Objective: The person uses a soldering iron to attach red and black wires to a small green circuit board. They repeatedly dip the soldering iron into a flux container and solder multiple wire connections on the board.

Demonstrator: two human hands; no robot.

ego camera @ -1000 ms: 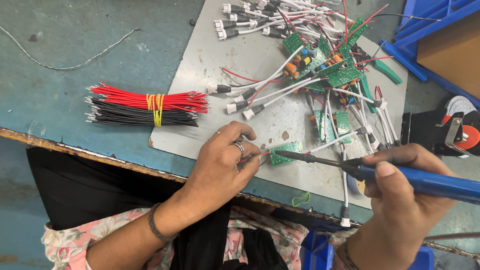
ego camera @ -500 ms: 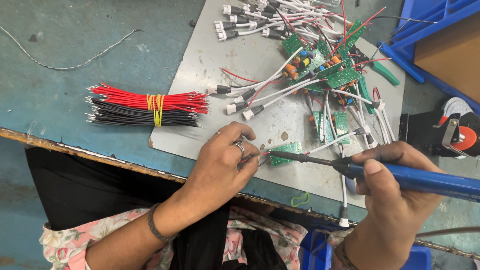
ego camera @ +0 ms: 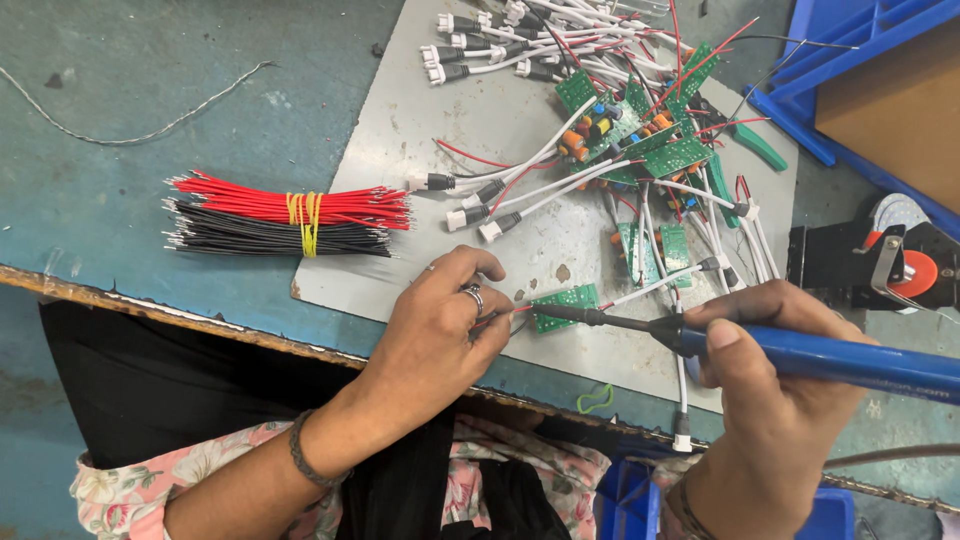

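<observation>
Meanwhile, my left hand [ego camera: 440, 325] still pinched a wire on the board [ego camera: 565, 299] near the desk's front edge; my right hand [ego camera: 770, 375], gripping the iron [ego camera: 800, 352], had barely shifted, so soldering continued.

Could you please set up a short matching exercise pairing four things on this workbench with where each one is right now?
Things:
1. soldering iron
2. small green circuit board
3. bundle of red and black wires
4. pile of green boards with white leads

Places:
A. at the far side of the grey metal sheet
B. on the blue table, left of the sheet
C. held in the right hand
D. at the fingers of the left hand, under the iron's tip

Pairs: 1-C, 2-D, 3-B, 4-A
</observation>
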